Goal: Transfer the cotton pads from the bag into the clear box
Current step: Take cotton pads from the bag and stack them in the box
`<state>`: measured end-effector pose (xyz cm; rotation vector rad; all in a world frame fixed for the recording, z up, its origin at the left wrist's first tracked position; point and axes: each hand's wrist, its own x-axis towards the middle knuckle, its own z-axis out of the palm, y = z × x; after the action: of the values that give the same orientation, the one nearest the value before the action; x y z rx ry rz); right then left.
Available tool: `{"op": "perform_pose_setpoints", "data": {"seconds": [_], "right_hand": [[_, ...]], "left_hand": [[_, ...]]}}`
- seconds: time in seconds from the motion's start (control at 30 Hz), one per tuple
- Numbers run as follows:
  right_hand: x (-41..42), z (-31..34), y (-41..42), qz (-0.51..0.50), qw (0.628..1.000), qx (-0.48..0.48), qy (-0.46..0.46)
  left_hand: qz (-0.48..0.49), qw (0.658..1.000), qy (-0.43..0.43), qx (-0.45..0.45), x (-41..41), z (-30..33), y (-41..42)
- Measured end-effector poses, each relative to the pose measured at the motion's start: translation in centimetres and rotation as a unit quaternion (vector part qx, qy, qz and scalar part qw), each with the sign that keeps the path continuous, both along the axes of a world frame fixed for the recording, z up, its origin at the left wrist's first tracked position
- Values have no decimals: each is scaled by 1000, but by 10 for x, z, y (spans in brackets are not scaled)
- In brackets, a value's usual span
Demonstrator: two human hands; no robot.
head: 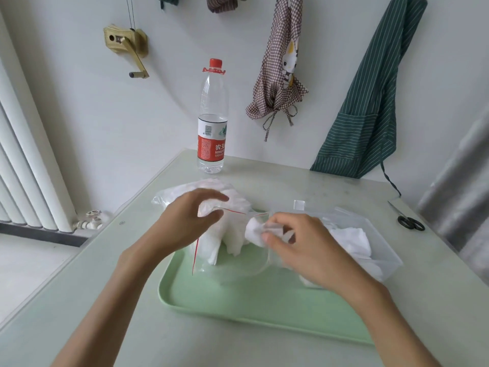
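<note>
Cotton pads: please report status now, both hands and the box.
Left hand holds the bag at its mouth. Right hand pinches cotton pads, between bag and box. Box on the tray, partly filled. Nothing blocks.

Both bare forearms are stretched forward over the work area. The left hand (185, 221) is held palm-down, wrist slightly bent, thumb and forefinger curled toward each other — whether anything is pinched can't be made out. The right hand (299, 245) is kept lower and nearer, fingers curled in tight — something white is gripped at the fingertips.
</note>
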<state>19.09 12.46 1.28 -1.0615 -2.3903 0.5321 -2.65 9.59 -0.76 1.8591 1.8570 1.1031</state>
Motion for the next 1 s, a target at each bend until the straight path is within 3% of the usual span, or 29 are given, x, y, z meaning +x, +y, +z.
{"op": "perform_pose_setpoints", "data": {"seconds": [0.07,0.2,0.4,0.63,0.8,1.0], "right_hand": [[16,7,5,13,991,-113,69],[42,11,18,17,976,-193,103],[85,17,40,-27,963,-245,111],[117,16,54,-115,944,-260,169],[122,2,65,-200,957,-193,83],[115,-9,66,-203,964,-165,-38]], "left_hand": [[-32,999,-29,20,18,18,-7],[-136,986,-84,-49,55,35,-7],[-165,976,100,-103,100,45,40],[-216,962,89,-139,134,56,86],[-191,942,141,-238,151,39,102],[-160,919,226,-281,162,21,106]]}}
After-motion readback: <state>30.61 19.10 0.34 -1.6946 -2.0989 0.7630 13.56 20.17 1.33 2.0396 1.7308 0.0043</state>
